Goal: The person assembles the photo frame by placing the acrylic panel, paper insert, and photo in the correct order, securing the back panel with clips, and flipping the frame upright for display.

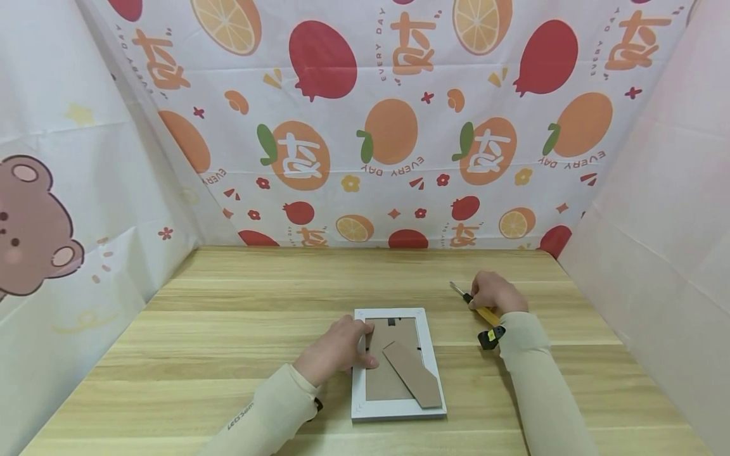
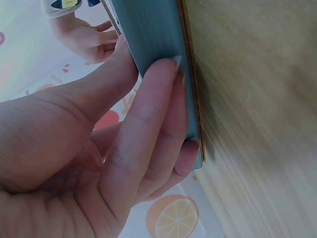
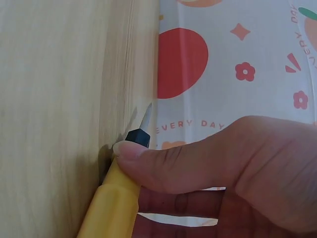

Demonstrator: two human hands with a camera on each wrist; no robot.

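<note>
A white picture frame (image 1: 359, 380) lies face down on the wooden table, its brown backing board (image 1: 379, 386) uppermost. A brown stand leg (image 1: 413, 373) slants across the backing and overlaps the lower right border. My left hand (image 1: 336, 348) grips the frame's left side; in the left wrist view several fingertips (image 2: 161, 74) press along its outer edge. To the right and farther back, my right hand (image 1: 496, 292) holds a screwdriver (image 3: 111, 203) with a yellow handle and black collar. Its thin metal shaft points away, low over the tabletop, and the thumb lies over the front of the handle.
The light wood table (image 1: 239, 329) reaches back to a fruit-print cloth (image 1: 348, 209). White cloth walls rise at the left (image 1: 114, 190) and right (image 1: 644, 253). A small black camera (image 1: 489, 339) is worn on the right wrist.
</note>
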